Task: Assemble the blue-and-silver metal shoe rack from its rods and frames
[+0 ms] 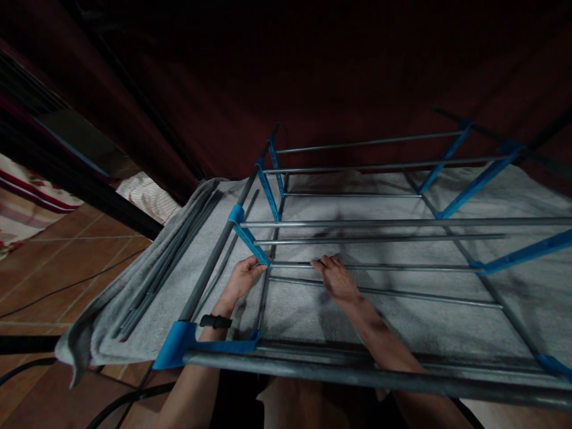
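A rack frame of grey metal tubes joined by blue plastic brackets lies across a grey towel [304,319]. My left hand [242,279], a black band on its wrist, pinches the lower end of a blue bracket [250,241] where a thin tube meets it. Farther along that thin metal tube [411,268], my right hand [338,281] has its fingers closed round it. Just nearer to me runs another thin tube [429,295], passing by the right hand. The fingertips of both hands are partly hidden.
Several loose grey tubes [167,268] lie on the towel's left side. A thick front tube [313,368] with a blue corner bracket [172,345] crosses over my forearms. Beyond the rack hangs a dark red cloth [313,77]. Tiled floor [84,262] shows at left.
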